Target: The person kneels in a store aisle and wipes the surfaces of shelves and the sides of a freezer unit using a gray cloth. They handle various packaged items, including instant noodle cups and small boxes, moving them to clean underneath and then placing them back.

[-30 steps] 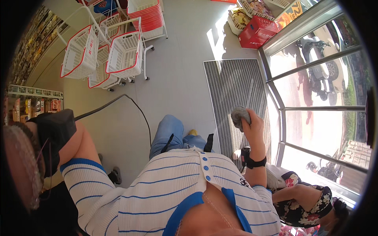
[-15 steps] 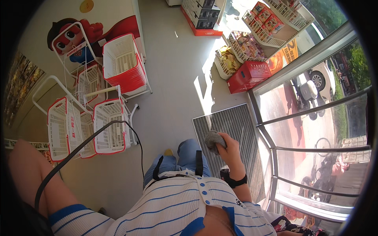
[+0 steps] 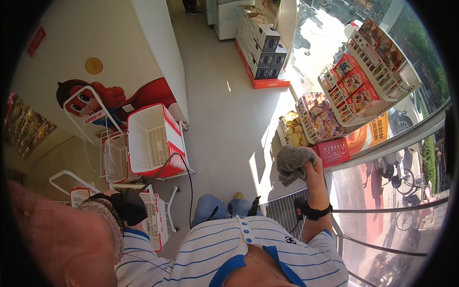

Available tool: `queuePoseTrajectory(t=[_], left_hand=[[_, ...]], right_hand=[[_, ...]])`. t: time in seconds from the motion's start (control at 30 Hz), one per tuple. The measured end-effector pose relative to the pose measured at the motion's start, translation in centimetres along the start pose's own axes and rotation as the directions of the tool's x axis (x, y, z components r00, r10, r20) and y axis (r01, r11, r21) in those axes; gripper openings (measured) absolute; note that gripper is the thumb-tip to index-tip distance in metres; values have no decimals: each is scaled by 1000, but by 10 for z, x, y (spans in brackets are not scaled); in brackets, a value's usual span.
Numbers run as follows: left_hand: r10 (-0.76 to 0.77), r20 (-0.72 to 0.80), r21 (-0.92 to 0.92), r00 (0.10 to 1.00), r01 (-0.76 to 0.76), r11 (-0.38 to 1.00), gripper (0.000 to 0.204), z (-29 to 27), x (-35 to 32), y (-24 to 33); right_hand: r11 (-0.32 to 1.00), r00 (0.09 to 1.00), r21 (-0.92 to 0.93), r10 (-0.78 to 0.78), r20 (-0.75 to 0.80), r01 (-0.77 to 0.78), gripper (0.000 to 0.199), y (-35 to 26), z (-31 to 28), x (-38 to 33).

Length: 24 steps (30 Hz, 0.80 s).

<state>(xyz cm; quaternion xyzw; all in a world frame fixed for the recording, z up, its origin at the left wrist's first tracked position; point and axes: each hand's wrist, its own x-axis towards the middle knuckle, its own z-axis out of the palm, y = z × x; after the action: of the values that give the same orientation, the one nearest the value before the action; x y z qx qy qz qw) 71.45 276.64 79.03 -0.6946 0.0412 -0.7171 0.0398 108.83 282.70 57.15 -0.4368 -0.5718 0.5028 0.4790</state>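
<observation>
My right hand (image 3: 313,165) is closed on a crumpled grey cloth (image 3: 291,166), held up in front of me toward the snack racks. A black strap with a small device (image 3: 313,210) sits on that wrist. My left hand (image 3: 67,239) is raised very close to the camera at the lower left; its palm looms large and its fingers run out of the picture. Beaded bracelets (image 3: 107,215) and a black device (image 3: 131,206) are at the left wrist. From there a black cable (image 3: 191,186) curves down toward my waist.
At left stand stacked red-rimmed white shopping baskets (image 3: 149,141) and basket carts (image 3: 155,215). Snack racks (image 3: 325,115) stand by the glass front at right, above a red box (image 3: 334,152). Farther ahead are stacked black-and-white cartons (image 3: 265,52). A ridged floor mat (image 3: 284,210) lies near my feet.
My right hand has lifted the cloth up and to the right. My left hand has come up close to the camera. The view has tilted up, showing more of the aisle.
</observation>
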Motion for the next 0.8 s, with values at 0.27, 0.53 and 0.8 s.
queuePoseTrajectory(t=[0.27,0.53,0.8], left_hand=[[-948,-63,82,311,949,306,73,-17,-237,-202],[-400,-824,162,402,843,514,47,-223,-252,-402],[-186,-813,528,551,834,159,81,-340,-243,-576]], right_hand=[[908,697,204,-413,586,366,56,-25,172,263],[946,801,51,-300,518,321,49,53,207,470],[988,913,148,-25,407,-39,27,121,206,622]])
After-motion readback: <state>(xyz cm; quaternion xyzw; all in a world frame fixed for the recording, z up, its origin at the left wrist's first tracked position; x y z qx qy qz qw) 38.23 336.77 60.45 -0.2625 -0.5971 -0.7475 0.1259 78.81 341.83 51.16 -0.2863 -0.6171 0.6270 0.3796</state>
